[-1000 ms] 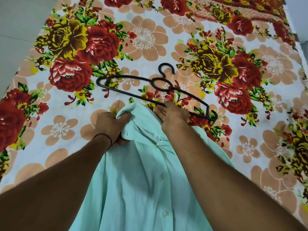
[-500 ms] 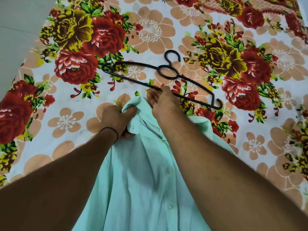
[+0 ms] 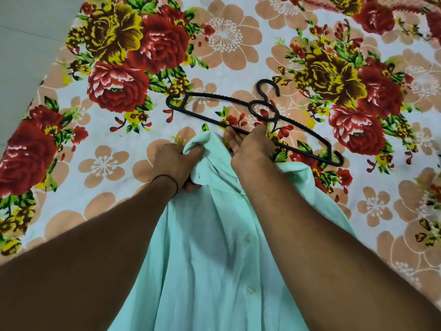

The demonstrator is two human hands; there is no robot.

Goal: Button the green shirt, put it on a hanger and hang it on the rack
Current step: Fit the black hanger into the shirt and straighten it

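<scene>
The pale green shirt (image 3: 210, 254) lies buttoned, front up, on the floral bedsheet, collar end away from me. My left hand (image 3: 177, 163) is shut on the shirt's collar and shoulder, bunching the cloth upward. My right hand (image 3: 250, 146) reaches past the collar and its fingers close around the lower bar of the black plastic hanger (image 3: 214, 99). The hanger lies flat on the sheet just beyond the shirt, hook pointing away to the right. The rack is not in view.
A floral bedsheet (image 3: 107, 163) with red and yellow roses covers the whole bed. Grey floor (image 3: 28, 44) shows past the bed's left edge. Both my forearms cross the lower half of the view.
My right hand has shifted from the shirt's collar onto the hanger's lower bar and closed on it. The left hand keeps its hold on the collar. My view has moved closer.
</scene>
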